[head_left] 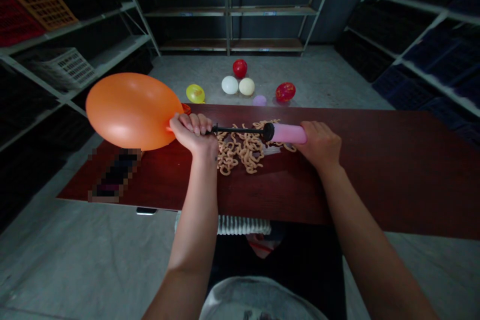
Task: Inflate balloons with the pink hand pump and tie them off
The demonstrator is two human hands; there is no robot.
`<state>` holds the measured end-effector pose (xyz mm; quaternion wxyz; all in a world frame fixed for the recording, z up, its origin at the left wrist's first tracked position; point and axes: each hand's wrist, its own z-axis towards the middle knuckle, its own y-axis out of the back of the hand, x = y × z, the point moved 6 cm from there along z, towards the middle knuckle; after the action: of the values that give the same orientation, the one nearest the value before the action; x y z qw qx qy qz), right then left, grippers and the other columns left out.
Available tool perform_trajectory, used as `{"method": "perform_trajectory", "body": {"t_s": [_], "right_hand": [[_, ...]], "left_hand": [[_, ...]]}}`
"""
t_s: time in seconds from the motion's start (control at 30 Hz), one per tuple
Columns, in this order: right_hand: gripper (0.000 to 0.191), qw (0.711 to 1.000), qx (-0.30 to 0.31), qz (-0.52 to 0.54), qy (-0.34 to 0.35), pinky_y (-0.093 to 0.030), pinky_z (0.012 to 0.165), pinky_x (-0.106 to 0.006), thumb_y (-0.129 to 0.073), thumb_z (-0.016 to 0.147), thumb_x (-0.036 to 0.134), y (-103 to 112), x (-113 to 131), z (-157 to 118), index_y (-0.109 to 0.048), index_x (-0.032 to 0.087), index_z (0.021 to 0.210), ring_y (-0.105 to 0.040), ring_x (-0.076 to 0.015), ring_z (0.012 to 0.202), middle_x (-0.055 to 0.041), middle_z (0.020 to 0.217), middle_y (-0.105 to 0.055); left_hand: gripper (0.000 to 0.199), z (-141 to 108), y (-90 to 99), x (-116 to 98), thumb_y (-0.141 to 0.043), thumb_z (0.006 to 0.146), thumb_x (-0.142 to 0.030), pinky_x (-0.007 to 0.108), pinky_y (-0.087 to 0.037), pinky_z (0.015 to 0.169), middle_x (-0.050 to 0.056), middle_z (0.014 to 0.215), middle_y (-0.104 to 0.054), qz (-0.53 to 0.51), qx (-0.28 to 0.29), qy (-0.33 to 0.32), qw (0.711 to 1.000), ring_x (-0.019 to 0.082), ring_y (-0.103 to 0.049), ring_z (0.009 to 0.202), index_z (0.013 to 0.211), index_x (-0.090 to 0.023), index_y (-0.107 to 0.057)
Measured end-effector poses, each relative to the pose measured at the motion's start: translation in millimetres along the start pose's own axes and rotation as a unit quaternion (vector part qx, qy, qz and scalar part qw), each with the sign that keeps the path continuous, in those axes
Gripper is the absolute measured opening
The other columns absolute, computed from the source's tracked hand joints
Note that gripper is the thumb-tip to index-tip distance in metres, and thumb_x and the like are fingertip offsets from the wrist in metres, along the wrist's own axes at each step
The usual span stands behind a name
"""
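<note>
A large inflated orange balloon (133,111) is at the left, its neck running into my left hand (193,130). That hand is closed around the neck and the black end of a balloon pump. From there the pump's thin black rod stretches right to a black collar and a pink barrel (288,133). My right hand (320,142) is wrapped round the barrel's far end. The fingers hide where the balloon meets the pump. Under the rod, a heap of beige, curly uninflated long balloons (245,152) lies on the dark red table (386,160).
Several small balloons lie on the floor beyond the table, among them a yellow one (195,93) and a red one (285,92). A blurred dark object (116,175) rests at the table's left. Shelves with crates (69,67) line the sides; a metal rack (227,12) stands behind.
</note>
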<state>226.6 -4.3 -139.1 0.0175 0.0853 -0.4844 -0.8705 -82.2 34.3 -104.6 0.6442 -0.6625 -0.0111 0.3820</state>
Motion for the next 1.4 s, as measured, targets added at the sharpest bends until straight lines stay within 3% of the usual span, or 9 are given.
{"method": "perform_trajectory", "body": {"t_s": [0.13, 0.3, 0.43, 0.57, 0.8, 1.17, 1.4], "right_hand": [[0.049, 1.000, -0.006, 0.023, -0.003, -0.029, 0.063, -0.032, -0.054, 0.087, 0.063, -4, 3, -2, -0.062, 0.016, 0.100, -0.057, -0.0223, 0.082, -0.0129, 0.094, -0.069], [0.043, 0.997, -0.018, 0.075, 0.001, -0.033, 0.065, -0.029, -0.047, 0.090, 0.060, -4, 11, -2, -0.060, 0.020, 0.098, -0.060, -0.0219, 0.082, -0.0093, 0.093, -0.069], [0.038, 0.993, 0.007, 0.115, 0.001, -0.034, 0.064, -0.028, -0.048, 0.089, 0.054, 0, 23, -2, -0.060, 0.019, 0.098, -0.063, -0.0221, 0.081, -0.0095, 0.092, -0.070], [0.038, 0.987, 0.032, 0.156, 0.002, -0.033, 0.061, -0.030, -0.062, 0.080, 0.048, 6, 36, -2, -0.063, 0.017, 0.103, -0.066, -0.0230, 0.077, -0.0099, 0.090, -0.074], [0.039, 0.983, 0.050, 0.174, 0.008, -0.031, 0.060, -0.029, -0.064, 0.079, 0.048, 5, 39, -1, -0.064, 0.017, 0.103, -0.065, -0.0215, 0.074, -0.0106, 0.091, -0.074], [0.030, 0.989, 0.010, 0.146, 0.019, -0.034, 0.068, -0.028, -0.052, 0.090, 0.043, 4, 46, 6, -0.062, 0.020, 0.105, -0.063, -0.0193, 0.083, -0.0068, 0.094, -0.072], [0.032, 0.997, 0.008, 0.078, 0.028, -0.033, 0.071, -0.029, -0.058, 0.088, 0.043, -6, 27, 5, -0.063, 0.018, 0.107, -0.061, -0.0207, 0.087, -0.0084, 0.097, -0.071]], "left_hand": [[0.048, -5, -7.0, -3, -0.041, 0.095, -0.032, 0.026, -0.015, 0.040, -0.007, 0.043, -0.013, 0.022, 0.008, -0.006, 1.000, 0.007, -0.015, 0.034, 0.055, -0.019, -0.018], [0.049, -18, -33.9, -1, -0.035, 0.098, -0.026, 0.024, -0.015, 0.037, -0.006, 0.040, -0.013, 0.011, 0.046, 0.001, 0.999, 0.007, -0.014, 0.032, 0.053, -0.019, -0.016], [0.056, -34, -56.8, 16, -0.038, 0.099, -0.032, 0.024, -0.014, 0.035, -0.006, 0.037, -0.014, 0.021, 0.090, 0.022, 0.996, 0.007, -0.014, 0.030, 0.050, -0.019, -0.016], [0.060, -50, -66.1, 42, -0.040, 0.101, -0.037, 0.024, -0.018, 0.034, -0.006, 0.037, -0.015, 0.048, 0.107, 0.072, 0.990, 0.007, -0.016, 0.030, 0.048, -0.020, -0.017], [0.058, -53, -62.0, 53, -0.038, 0.101, -0.034, 0.024, -0.018, 0.035, -0.005, 0.038, -0.014, 0.080, 0.109, 0.085, 0.987, 0.008, -0.017, 0.031, 0.049, -0.020, -0.017], [0.053, -36, -48.1, 34, -0.035, 0.100, -0.029, 0.026, -0.018, 0.037, -0.006, 0.039, -0.013, 0.069, 0.075, 0.052, 0.993, 0.008, -0.014, 0.032, 0.050, -0.020, -0.020], [0.050, -19, -26.0, 26, -0.034, 0.098, -0.026, 0.026, -0.016, 0.036, -0.006, 0.039, -0.015, 0.023, 0.037, 0.041, 0.998, 0.009, -0.015, 0.032, 0.051, -0.021, -0.020]]}}
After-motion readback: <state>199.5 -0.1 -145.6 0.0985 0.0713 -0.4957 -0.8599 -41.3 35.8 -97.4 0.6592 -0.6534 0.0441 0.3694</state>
